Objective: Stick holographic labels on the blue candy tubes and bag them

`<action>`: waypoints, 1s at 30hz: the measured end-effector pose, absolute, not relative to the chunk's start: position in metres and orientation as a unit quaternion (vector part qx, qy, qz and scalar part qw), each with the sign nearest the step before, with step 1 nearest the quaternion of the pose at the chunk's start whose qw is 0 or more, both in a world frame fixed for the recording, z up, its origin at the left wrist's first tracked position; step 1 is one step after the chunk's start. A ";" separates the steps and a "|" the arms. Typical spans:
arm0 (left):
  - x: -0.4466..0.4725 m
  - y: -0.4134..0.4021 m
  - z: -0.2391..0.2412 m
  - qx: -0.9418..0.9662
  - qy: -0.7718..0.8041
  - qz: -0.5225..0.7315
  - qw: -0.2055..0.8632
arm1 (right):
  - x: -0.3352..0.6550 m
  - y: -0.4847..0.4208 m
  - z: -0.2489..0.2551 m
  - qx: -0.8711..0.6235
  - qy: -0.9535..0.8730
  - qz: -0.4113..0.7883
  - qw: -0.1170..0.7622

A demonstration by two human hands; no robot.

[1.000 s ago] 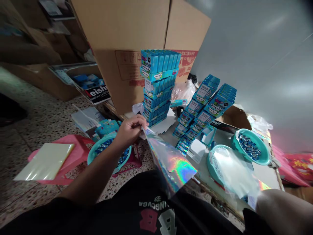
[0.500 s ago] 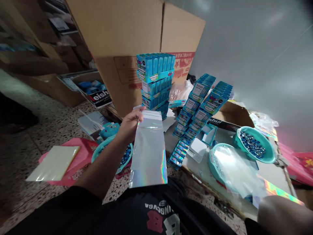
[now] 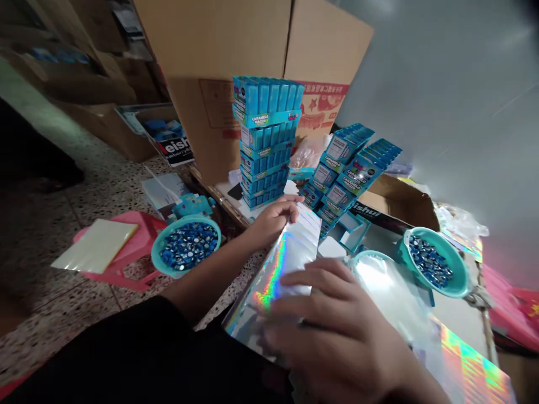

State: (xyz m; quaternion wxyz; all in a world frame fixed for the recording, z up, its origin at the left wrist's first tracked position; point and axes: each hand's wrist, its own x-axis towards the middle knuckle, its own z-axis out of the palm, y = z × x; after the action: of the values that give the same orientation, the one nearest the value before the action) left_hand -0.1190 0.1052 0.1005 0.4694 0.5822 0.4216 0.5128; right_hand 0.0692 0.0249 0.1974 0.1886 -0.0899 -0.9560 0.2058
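Speckled floor [image 3: 105,196] below silvery, rainbow-streaked sheet [image 3: 291,252]

The blurred right hand [image 3: 339,328] partly hides the shiny sheet [image 3: 297,247].

On my feed the light is cool and uneven, the left background dim; rainbow glare streaks the shiny sleeve [image 3: 290,252], motion smears the right hand [image 3: 337,325], and wide-angle distortion stretches the edges.

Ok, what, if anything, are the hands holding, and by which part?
The left hand holds the shiny silvery film near its upper left corner. The right hand is blurred over it; whether it grips cannot be told.
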 end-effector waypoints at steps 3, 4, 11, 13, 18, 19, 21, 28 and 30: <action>-0.088 0.110 0.091 0.579 0.391 0.495 0.516 | 0.066 0.034 0.196 -0.099 -0.963 0.220 0.123; -0.078 0.111 0.087 0.576 0.382 0.487 0.534 | 0.067 0.037 0.195 -0.104 -0.961 0.234 0.108; -0.041 0.107 0.074 0.525 0.372 0.446 0.622 | 0.086 0.040 0.179 -0.108 -0.930 0.297 0.188; -0.038 0.104 0.071 0.516 0.374 0.442 0.631 | 0.091 0.036 0.174 -0.101 -0.925 0.291 0.225; -0.035 0.098 0.065 0.502 0.377 0.447 0.637 | 0.100 0.028 0.163 -0.090 -0.927 0.241 0.274; -0.034 0.096 0.066 0.502 0.381 0.445 0.636 | 0.101 0.027 0.161 -0.088 -0.928 0.230 0.281; -0.032 0.093 0.070 0.506 0.395 0.436 0.631 | 0.105 0.025 0.156 -0.081 -0.929 0.212 0.292; -0.021 0.087 0.064 0.524 0.409 0.416 0.621 | 0.115 0.017 0.150 -0.104 -0.929 0.247 0.257; -0.015 0.089 0.053 0.531 0.398 0.419 0.619 | 0.115 0.015 0.151 -0.115 -0.928 0.260 0.241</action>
State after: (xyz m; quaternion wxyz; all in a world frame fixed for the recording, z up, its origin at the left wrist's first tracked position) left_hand -0.0150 0.0889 0.0529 0.6192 0.5313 0.3982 0.4193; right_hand 0.1155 0.0153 0.1506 0.2405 -0.1148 -0.9282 0.2595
